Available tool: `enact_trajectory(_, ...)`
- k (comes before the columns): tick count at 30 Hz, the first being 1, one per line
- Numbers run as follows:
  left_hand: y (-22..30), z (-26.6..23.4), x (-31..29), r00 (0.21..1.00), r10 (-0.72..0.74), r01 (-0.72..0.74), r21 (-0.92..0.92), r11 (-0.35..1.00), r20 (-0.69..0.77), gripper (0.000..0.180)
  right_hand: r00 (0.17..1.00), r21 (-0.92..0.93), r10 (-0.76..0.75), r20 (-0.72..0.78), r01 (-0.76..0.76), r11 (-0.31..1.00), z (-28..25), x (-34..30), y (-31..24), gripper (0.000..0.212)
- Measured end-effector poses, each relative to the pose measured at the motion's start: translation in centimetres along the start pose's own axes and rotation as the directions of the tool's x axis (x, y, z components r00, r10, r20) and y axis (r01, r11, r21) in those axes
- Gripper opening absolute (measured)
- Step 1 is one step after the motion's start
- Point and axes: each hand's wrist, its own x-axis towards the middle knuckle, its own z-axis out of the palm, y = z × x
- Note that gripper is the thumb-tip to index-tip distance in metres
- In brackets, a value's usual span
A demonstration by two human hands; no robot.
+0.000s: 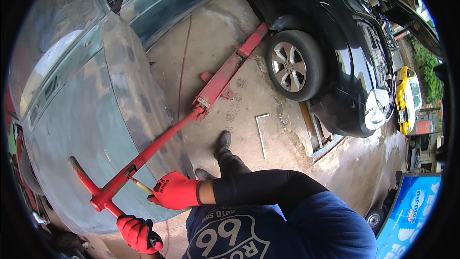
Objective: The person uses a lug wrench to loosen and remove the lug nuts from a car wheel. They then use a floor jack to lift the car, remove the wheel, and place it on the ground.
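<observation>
A long red floor jack [218, 84] runs across the floor, its far end beneath the front of a black car [345, 67]. Its T-shaped handle reaches back toward me. My left hand [139, 234], in a red and black glove, is wrapped round the near end of the crossbar [112, 208]. My right hand [175, 192], gloved the same way, closes on a short rod with a pale yellow grip [143, 186]. The rod's far end meets the jack handle's shaft just above the crossbar; whether it is fixed there I cannot tell.
A car body in patchy grey-green primer [91, 129] stands close on the left, under the jack handle. An L-shaped wrench [261, 136] lies on the concrete near the black car's front wheel [293, 64]. My shoes [224, 140] are beside the jack. A blue printed panel [409, 211] stands lower right.
</observation>
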Motion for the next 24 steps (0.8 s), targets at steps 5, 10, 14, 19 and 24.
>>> enact_trajectory(5,4.2,1.9,9.5,0.998,-0.057,0.057,0.019,0.998,-0.015,0.054,0.977,0.108,-0.010,-0.212,0.034,0.994,-0.9,-2.1,2.3,0.049)
enact_trajectory(10,5.3,9.0,17.4,0.995,0.098,-0.098,-0.072,0.993,-0.011,0.047,0.764,-0.187,-0.313,-0.565,0.252,0.950,-7.5,-8.0,10.6,0.029)
enact_trajectory(14,8.4,17.7,28.6,0.977,0.199,-0.203,-0.051,0.978,-0.080,0.034,0.863,0.013,0.002,-0.505,0.005,1.000,-15.3,-13.5,15.6,0.032)
enact_trajectory(19,11.4,27.4,38.6,0.962,0.203,-0.201,0.030,0.979,-0.180,0.018,0.704,0.105,-0.041,-0.709,0.163,0.981,-23.6,-18.2,20.6,0.037)
enact_trajectory(24,12.4,29.5,40.0,0.977,0.197,-0.201,-0.050,0.978,-0.078,0.013,0.783,0.321,0.171,-0.598,0.038,0.946,-23.9,-18.5,24.9,0.038)
